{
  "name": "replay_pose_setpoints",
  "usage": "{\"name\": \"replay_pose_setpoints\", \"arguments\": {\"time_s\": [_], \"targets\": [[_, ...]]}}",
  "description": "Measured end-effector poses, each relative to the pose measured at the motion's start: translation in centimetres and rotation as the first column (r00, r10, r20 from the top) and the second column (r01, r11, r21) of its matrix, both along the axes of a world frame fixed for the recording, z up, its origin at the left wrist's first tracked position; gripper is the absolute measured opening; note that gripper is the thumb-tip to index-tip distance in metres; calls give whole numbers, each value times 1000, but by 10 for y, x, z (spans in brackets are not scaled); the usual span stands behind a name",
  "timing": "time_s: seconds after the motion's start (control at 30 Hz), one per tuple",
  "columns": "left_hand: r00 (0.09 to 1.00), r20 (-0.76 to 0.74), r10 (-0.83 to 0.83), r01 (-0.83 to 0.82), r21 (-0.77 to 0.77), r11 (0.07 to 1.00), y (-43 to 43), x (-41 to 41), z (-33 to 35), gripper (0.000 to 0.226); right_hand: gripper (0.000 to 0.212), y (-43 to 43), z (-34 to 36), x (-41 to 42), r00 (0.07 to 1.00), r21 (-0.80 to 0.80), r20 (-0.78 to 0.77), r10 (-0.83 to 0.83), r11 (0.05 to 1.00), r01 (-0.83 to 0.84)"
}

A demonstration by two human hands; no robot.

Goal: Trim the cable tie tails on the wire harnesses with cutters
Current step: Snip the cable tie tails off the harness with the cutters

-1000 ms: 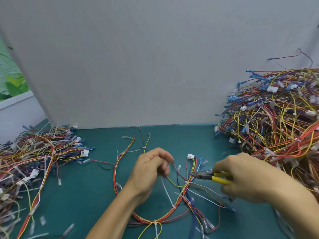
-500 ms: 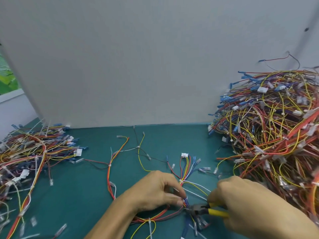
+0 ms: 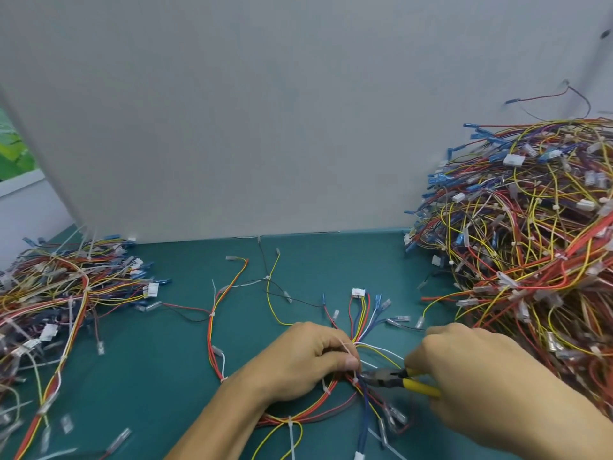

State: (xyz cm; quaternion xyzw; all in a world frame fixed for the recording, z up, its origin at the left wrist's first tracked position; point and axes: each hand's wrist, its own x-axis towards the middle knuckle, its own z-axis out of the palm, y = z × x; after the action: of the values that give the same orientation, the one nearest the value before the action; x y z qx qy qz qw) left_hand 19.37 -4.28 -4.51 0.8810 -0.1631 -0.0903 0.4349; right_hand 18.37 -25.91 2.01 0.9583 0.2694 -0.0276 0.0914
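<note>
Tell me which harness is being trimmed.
The single red, yellow and blue wire harness in the middle, gripped by the left hand, yellow-handled cutters at it; the heaps at left and right lie aside.

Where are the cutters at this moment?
Head view, lower right of centre: the cutters, gripped by the right hand, point left at the harness pinched by the left hand.

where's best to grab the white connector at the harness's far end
Probably pinch the white connector by its two ends, coming from above and the far side: it lies flat on the green mat, and its wires leave the near edge.
</note>
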Motion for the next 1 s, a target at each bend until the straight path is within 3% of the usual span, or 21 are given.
{"name": "replay_pose_setpoints", "arguments": {"time_s": [1.0], "targets": [[1000,-8,24,-24,21,999,0,-1,-1,14,22,11,-4,-3,1000,-80,21,22,997,-20]]}}
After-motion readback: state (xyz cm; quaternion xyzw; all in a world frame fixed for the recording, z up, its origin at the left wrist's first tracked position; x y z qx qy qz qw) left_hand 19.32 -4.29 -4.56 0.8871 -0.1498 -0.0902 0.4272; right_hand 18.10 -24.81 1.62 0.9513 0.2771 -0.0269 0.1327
